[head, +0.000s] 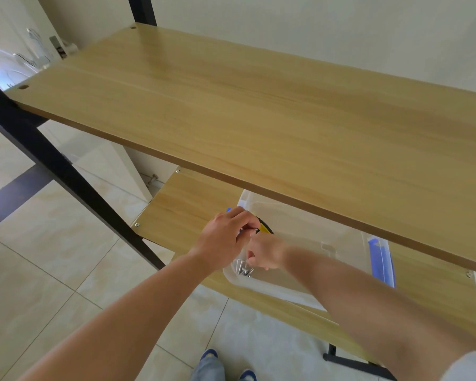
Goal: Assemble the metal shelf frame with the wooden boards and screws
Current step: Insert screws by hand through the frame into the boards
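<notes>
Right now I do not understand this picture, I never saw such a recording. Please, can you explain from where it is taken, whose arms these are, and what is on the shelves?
The camera sits on a person's head and looks forward and down, so the two bare arms are that person's own. No machine is here. In front stands a shelf with a black metal frame. The upper wooden board has empty screw holes at its left corners. On the lower wooden board stands a clear plastic box with loose screws in its near corner. Both hands meet over the box: the left hand pinches a small metal piece, and the right hand is curled beside it. What the right fingers hold is hidden.
</notes>
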